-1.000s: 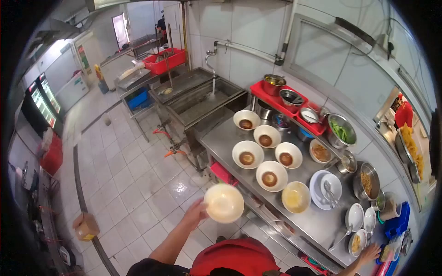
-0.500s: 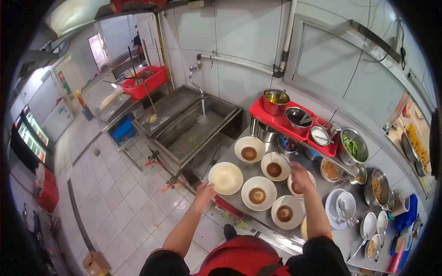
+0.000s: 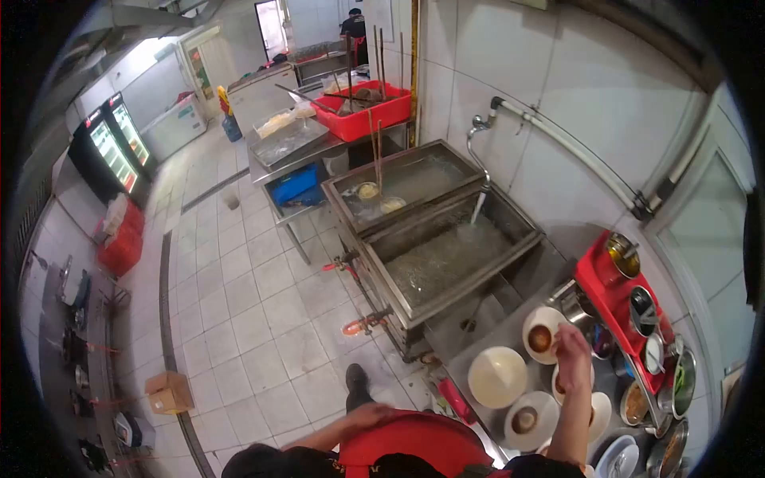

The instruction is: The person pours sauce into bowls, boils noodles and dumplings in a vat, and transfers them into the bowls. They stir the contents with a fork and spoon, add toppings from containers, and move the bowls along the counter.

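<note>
My right hand (image 3: 572, 354) is over the bowls at lower right, its fingers drawn together; what they hold, if anything, is too small to tell. Close beside it is a white bowl (image 3: 532, 325) with brown sauce. A pale yellow bowl (image 3: 498, 376) stands to the left, and a bowl (image 3: 546, 410) with sauce and a lighter patch sits below. More sauce bowls are partly hidden by my right hand and arm. My left hand (image 3: 373, 416) is low in front of the red apron (image 3: 414, 446), away from the bowls, its fingers blurred.
Water runs from a tap (image 3: 480, 123) into a steel sink (image 3: 410, 315). Behind it, a second basin (image 3: 446, 151) holds baskets with long handles. A red tray (image 3: 598, 291) carries metal pots at right. A cardboard box (image 3: 169, 393) sits on the floor. A person (image 3: 355, 32) stands far back.
The view has swung left, so the sink and bowls appear farther right. My left hand has left the pale yellow bowl and come down toward the apron. My right hand is now nearer the back sauce bowl.
</note>
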`<control>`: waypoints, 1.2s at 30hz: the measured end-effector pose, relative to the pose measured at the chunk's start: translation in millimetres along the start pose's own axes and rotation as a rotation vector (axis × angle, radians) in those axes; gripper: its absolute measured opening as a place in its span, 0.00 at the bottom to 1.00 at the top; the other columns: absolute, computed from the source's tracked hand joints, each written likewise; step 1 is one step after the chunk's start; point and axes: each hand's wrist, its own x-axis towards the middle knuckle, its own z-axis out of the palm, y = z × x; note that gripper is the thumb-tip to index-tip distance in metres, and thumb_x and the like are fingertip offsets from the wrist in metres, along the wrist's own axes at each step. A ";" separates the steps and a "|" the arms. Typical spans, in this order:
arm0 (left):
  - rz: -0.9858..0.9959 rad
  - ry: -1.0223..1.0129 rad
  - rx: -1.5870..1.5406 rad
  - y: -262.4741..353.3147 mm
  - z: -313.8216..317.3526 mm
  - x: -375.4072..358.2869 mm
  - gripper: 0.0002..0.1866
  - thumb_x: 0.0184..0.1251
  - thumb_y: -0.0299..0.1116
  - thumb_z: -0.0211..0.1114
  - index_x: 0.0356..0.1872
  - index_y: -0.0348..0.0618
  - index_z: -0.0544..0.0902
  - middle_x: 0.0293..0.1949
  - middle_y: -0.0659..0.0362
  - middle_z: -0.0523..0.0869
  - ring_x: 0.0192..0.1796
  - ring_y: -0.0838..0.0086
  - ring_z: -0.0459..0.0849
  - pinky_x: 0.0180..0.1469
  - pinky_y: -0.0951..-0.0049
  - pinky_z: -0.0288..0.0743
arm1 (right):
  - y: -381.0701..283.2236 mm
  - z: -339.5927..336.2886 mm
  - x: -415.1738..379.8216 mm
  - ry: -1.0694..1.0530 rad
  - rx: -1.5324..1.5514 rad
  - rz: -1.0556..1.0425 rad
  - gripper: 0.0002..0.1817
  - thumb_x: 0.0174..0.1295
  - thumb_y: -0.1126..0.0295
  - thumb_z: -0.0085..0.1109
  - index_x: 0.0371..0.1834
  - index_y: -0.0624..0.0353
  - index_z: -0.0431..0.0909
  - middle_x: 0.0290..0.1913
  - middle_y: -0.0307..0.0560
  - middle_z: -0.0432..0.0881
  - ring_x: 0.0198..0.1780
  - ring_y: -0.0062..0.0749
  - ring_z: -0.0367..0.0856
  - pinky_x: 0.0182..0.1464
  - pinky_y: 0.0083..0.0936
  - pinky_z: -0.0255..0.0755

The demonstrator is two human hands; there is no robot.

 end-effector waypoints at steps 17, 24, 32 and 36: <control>0.671 0.501 0.084 246.4 -503.5 160.9 0.09 0.57 0.24 0.66 0.30 0.43 0.72 0.38 0.56 0.82 0.41 0.76 0.80 0.43 0.74 0.76 | 123.8 248.6 -28.9 -0.429 -0.595 0.503 0.22 0.64 0.67 0.58 0.60 0.62 0.69 0.47 0.47 0.80 0.47 0.27 0.80 0.49 0.24 0.73; 0.746 0.597 -0.247 362.6 -575.5 332.9 0.25 0.58 0.27 0.66 0.57 0.42 0.70 0.46 0.58 0.78 0.46 0.75 0.78 0.50 0.74 0.71 | 141.2 259.7 -21.7 -0.073 -0.424 0.362 0.18 0.63 0.71 0.58 0.56 0.63 0.71 0.43 0.46 0.81 0.43 0.27 0.81 0.45 0.23 0.74; 0.786 0.134 -0.045 356.0 -556.0 339.8 0.16 0.71 0.44 0.54 0.45 0.40 0.77 0.30 0.64 0.77 0.35 0.79 0.77 0.41 0.73 0.71 | 144.9 295.2 -22.2 0.216 -0.411 0.333 0.19 0.60 0.73 0.59 0.56 0.62 0.72 0.39 0.44 0.81 0.39 0.26 0.81 0.42 0.23 0.74; 0.735 0.107 0.106 348.6 -520.1 343.0 0.21 0.72 0.49 0.51 0.33 0.40 0.79 0.20 0.65 0.75 0.28 0.80 0.75 0.32 0.73 0.68 | 150.2 335.4 -5.2 0.280 -0.561 0.332 0.19 0.62 0.73 0.57 0.56 0.64 0.71 0.40 0.45 0.81 0.40 0.25 0.80 0.43 0.23 0.74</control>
